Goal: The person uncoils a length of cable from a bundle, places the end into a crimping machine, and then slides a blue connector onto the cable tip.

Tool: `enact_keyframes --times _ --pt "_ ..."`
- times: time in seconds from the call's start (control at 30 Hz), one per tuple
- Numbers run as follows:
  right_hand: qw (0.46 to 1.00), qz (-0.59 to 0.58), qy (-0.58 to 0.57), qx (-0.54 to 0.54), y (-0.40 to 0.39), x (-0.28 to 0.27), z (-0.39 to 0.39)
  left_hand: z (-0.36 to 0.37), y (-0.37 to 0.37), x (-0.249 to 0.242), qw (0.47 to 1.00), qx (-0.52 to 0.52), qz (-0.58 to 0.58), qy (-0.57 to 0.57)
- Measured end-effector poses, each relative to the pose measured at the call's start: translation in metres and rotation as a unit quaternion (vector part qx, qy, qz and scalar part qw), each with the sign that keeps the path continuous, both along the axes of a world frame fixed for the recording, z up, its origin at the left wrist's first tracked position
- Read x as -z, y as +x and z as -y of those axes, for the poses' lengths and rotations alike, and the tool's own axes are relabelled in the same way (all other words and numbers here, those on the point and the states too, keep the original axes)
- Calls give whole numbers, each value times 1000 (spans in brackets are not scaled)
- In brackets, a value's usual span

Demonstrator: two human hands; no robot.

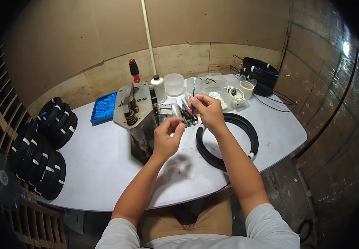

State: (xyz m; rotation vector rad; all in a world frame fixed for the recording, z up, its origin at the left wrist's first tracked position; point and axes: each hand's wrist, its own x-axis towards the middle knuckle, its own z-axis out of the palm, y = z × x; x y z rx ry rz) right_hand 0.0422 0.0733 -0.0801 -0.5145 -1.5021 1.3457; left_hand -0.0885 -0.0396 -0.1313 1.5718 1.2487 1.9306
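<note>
Above the white table (92, 166), the right hand (209, 111) is pinching a cable end (194, 93) between thumb and fingers, and the cable end is standing nearly upright. Its pale, clear-looking tip (194, 81) is pointing up past the fingertips, while a blue piece (193, 109) is showing just below the grip. The left hand (168, 139) is hovering lower and to the left, near the cable end but apart from it, with its fingers curling and its thumb lying close to the index finger; I cannot tell whether anything is sitting between them.

Beneath the right forearm, a coil of black cable (253, 133) is lying on the table; whether the held end is belonging to it, I cannot tell. Just beyond the left hand, a metal press (136, 118) with a red-and-black handle (133, 70) is standing, and a blue tray (98, 123) of blue pieces (106, 108) is resting to its left. Between and behind the hands, dark-handled tools (192, 118) are lying. More black coils (42, 164) are crowding the table's left edge.
</note>
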Motion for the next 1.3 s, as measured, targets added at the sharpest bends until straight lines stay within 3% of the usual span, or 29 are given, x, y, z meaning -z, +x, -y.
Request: enact_keyframes --times 0.23,0.3,0.83,1.3 --pt "1000 -3 -5 -11 7 -29 -23 -69 19 -41 999 -6 43 -9" --pt "1000 17 -5 -15 7 -30 -32 -82 23 -45 995 -26 100 13" --pt "990 64 -104 -77 8 -3 -67 -99 0 -40 989 22 32 -141" --pt "991 87 -85 -61 -3 24 -67 -102 -15 -31 968 53 17 -245"
